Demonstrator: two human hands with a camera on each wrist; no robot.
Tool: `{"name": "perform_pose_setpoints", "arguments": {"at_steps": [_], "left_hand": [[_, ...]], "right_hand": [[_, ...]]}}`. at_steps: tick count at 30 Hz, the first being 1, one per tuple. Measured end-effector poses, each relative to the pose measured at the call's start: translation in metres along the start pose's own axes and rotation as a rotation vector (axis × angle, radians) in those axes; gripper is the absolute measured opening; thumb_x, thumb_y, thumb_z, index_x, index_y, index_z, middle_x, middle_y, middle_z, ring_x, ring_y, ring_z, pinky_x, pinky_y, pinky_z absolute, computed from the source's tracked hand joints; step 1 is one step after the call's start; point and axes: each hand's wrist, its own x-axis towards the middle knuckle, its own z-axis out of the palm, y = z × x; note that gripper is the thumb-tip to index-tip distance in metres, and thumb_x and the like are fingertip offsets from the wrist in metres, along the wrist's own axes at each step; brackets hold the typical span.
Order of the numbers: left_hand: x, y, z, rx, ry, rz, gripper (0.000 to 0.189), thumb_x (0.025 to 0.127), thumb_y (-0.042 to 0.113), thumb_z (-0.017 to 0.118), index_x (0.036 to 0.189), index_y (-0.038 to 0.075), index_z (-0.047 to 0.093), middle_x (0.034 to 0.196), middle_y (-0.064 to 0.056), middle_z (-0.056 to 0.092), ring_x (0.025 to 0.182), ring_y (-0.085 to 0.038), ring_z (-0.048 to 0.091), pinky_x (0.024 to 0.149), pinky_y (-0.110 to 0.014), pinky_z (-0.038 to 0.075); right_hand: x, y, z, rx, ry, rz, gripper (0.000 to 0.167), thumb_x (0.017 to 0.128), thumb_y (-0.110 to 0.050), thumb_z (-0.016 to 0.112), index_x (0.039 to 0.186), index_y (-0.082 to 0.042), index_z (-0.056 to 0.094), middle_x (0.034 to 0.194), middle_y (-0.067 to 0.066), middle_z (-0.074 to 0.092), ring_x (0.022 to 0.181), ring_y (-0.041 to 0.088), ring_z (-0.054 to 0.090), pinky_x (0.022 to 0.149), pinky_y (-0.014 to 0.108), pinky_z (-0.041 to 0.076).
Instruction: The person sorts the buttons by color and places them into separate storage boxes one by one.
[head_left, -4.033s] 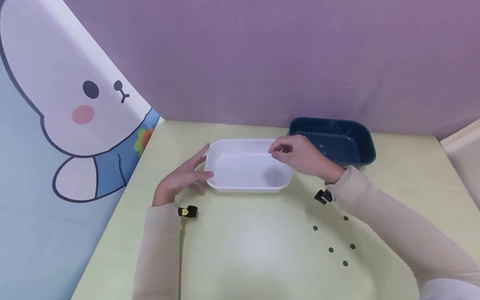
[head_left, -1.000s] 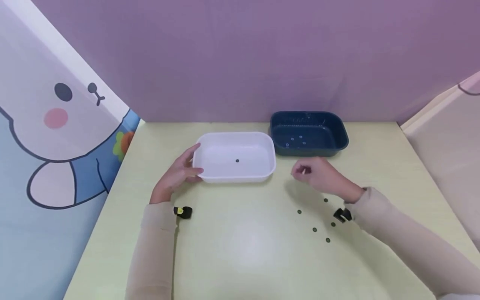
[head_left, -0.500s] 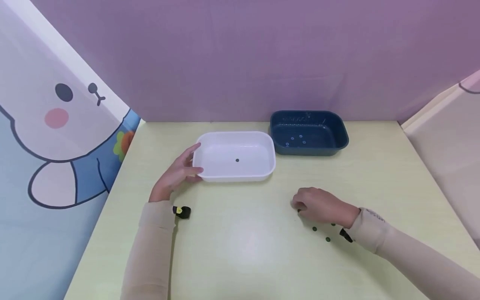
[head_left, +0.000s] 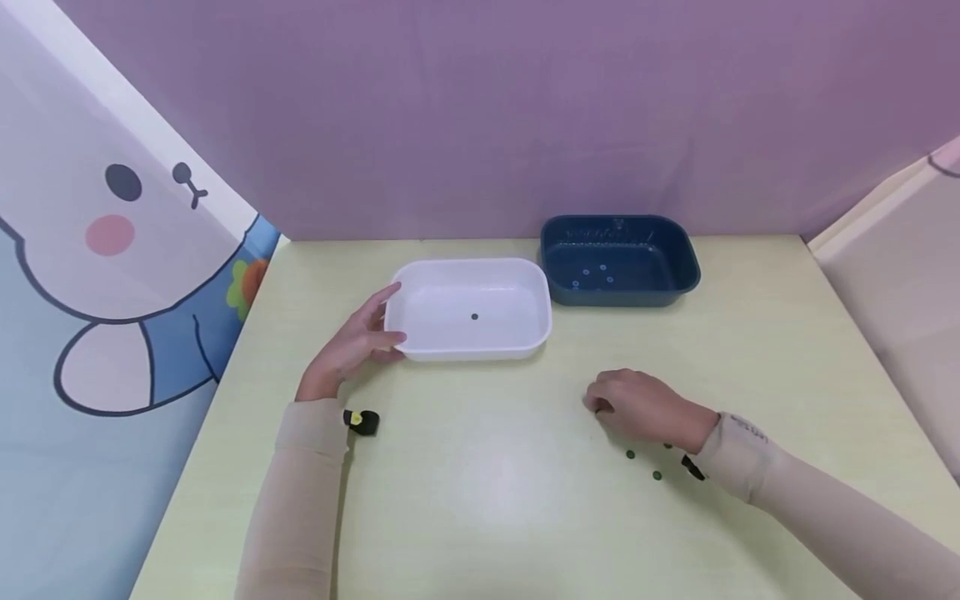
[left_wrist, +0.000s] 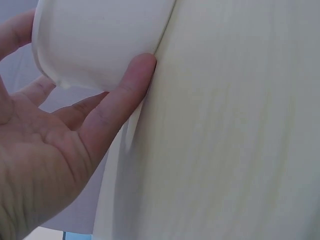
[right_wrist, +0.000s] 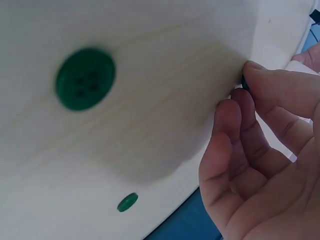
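Note:
At the left end of the white tray, my left hand holds the wall, thumb and fingers spread around the corner. In the left wrist view the thumb presses along the tray's outer side. One green button lies inside that tray. My right hand is low over the table, thumb and index finger pinching a green button, mostly covered by the fingertips. Close by on the table lie other green buttons; the right wrist view shows a four-holed one up close.
A dark blue tray stands at the back, right beside the white one, with several small pale-ringed buttons in it. A purple cloth backdrop rises behind the table. A cartoon-printed cloth hangs on the left.
My right hand has gone from over the white tray down to the table buttons and pinches one. A green button now shows in the white tray. My left hand stays at the tray.

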Motion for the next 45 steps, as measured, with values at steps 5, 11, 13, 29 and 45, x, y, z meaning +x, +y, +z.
{"name": "perform_pose_setpoints", "arguments": {"at_steps": [5,11,13,29,45], "left_hand": [[0.001,0.002,-0.001,0.009,0.005,-0.003,0.087,0.093,0.000,0.064,0.162,0.031,0.022,0.161,-0.014,0.026,0.127,-0.043,0.048,0.089,-0.051,0.056],[0.003,0.004,-0.001,0.012,0.005,-0.006,0.088,0.092,0.001,0.065,0.161,0.033,0.022,0.160,-0.014,0.029,0.125,-0.042,0.050,0.088,-0.050,0.057],[0.004,0.005,0.000,0.011,0.003,-0.010,0.088,0.092,0.000,0.065,0.161,0.033,0.022,0.159,-0.015,0.029,0.125,-0.042,0.051,0.088,-0.050,0.057],[0.001,-0.001,0.000,0.012,0.015,-0.031,0.088,0.092,0.000,0.066,0.161,0.033,0.023,0.160,-0.017,0.027,0.127,-0.044,0.049,0.089,-0.052,0.056],[-0.001,0.000,-0.002,0.013,0.020,-0.040,0.089,0.091,0.002,0.067,0.161,0.035,0.023,0.162,-0.015,0.024,0.128,-0.042,0.048,0.090,-0.051,0.056]], "right_hand": [[0.004,0.002,-0.003,-0.004,-0.034,0.019,0.027,0.087,0.001,0.068,0.077,-0.023,0.063,0.074,-0.011,0.051,0.069,0.009,0.047,0.064,0.026,0.043],[0.012,0.003,-0.016,0.051,-0.003,-0.005,0.026,0.090,0.002,0.064,0.079,-0.021,0.062,0.072,-0.011,0.051,0.068,0.009,0.047,0.063,0.026,0.043],[0.017,0.003,-0.023,0.109,0.033,-0.026,0.025,0.091,0.003,0.064,0.080,-0.019,0.063,0.072,-0.010,0.053,0.069,0.009,0.049,0.063,0.026,0.045],[0.087,-0.020,-0.052,0.496,0.314,0.047,0.005,0.093,-0.010,0.071,0.094,-0.006,0.070,0.086,0.004,0.066,0.083,0.021,0.058,0.072,0.032,0.048],[0.124,-0.036,-0.057,0.468,0.294,0.059,0.004,0.093,-0.011,0.071,0.091,-0.008,0.072,0.086,0.004,0.067,0.082,0.021,0.059,0.074,0.034,0.047]]}}
